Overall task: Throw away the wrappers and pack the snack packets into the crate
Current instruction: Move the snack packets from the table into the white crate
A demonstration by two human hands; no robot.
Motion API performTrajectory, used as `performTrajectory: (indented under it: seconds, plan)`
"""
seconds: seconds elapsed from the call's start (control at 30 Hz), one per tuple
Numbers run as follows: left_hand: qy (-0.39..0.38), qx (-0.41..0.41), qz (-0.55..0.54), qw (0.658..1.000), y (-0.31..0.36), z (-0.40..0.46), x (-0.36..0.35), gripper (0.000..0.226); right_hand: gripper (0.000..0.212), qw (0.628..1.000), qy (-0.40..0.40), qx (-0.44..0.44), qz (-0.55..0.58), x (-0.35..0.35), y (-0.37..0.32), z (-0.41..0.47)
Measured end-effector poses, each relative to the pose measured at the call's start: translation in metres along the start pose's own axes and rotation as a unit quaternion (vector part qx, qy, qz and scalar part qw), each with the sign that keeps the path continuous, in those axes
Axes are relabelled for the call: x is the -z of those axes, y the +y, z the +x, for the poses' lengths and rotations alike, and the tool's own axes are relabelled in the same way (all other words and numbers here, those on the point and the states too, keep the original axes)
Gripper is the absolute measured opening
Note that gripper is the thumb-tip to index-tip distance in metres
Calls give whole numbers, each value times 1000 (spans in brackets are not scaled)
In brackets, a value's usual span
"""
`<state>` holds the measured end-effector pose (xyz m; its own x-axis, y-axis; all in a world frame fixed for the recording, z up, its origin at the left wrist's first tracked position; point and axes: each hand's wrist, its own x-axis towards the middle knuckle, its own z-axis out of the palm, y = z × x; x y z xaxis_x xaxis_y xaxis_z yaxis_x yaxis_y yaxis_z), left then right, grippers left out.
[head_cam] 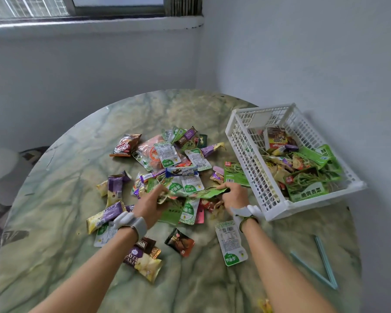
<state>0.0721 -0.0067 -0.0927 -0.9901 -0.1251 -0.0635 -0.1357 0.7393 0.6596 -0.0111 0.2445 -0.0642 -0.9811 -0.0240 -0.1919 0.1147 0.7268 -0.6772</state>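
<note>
- Your left hand (150, 205) pinches the left end of a crumpled green wrapper (190, 193), fingers curled round its edge.
- Your right hand (234, 196) grips the right end of that same wrapper, so it stretches between both hands just above the pile.
- The pile of snack packets (174, 163) lies on the round marbled table (54, 199), spreading from under your hands toward the far side.
- The white crate (248, 159) stands at the right of the table, just beside your right hand, its near corner close to your right wrist.
- Inside the crate you see green packets (307, 190) and a red-and-yellow box (277, 137) toward the far end.
- A purple-and-yellow cake packet (142, 260) lies near you, just beside your left forearm.
- A dark brown packet (179, 242) rests between your two forearms.
- A white-and-green packet (231, 243) lies just left of your right forearm.
- Two pale blue straws (323, 260) form a V at the near right, well apart from the pile.
</note>
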Motion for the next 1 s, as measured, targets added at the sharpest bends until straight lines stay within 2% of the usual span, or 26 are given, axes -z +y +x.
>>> performTrajectory:
  seconds: [0.13, 0.23, 0.3, 0.43, 0.53, 0.57, 0.6, 0.67, 0.7, 0.73, 0.77, 0.83, 0.9, 1.0]
  plan:
    - [47, 91, -196, 975, 56, 17, 10, 34, 12, 989, 41, -24, 137, 63, 11, 11]
    - [59, 112, -327, 936, 113, 27, 10, 42, 8, 965, 87, -26, 248, 115, 7, 16]
    - [49, 114, -375, 918, 166, 36, 0, 43, 18, 943, 138, -31, 302, 166, 10, 20]
    - [-6, 89, -411, 907, 248, 63, -40, 43, 17, 942, 216, -7, 259, 243, 38, 36]
    - [-74, 95, -458, 880, 299, 88, -73, 50, 14, 945, 258, -7, 201, 284, 66, 53]
    - [-102, 105, -470, 871, 318, 97, -88, 54, 13, 951, 255, 1, 177, 298, 75, 57]
    - [-125, 130, -475, 861, 321, 102, -97, 62, 15, 965, 214, 3, 150, 298, 81, 61]
    - [-170, 191, -475, 842, 335, 112, -128, 90, 44, 996, 52, 1, 67, 298, 108, 65]
    - [-178, 215, -462, 842, 339, 114, -144, 102, 62, 999, -22, -16, 41, 296, 127, 67]
    - [-172, 226, -452, 845, 334, 112, -148, 108, 72, 998, -48, -22, 25, 285, 138, 66]
    - [-162, 216, -438, 858, 337, 113, -158, 109, 75, 999, -37, -31, 14, 283, 156, 68]
    - [-148, 165, -366, 904, 334, 112, -169, 108, 61, 999, 26, -25, -3, 277, 176, 68]
    - [-136, 120, -272, 945, 336, 113, -181, 107, 44, 997, 35, -34, -57, 269, 187, 72]
    - [-72, 68, -112, 989, 339, 106, -196, 73, 33, 984, 7, -37, -173, 255, 189, 83]
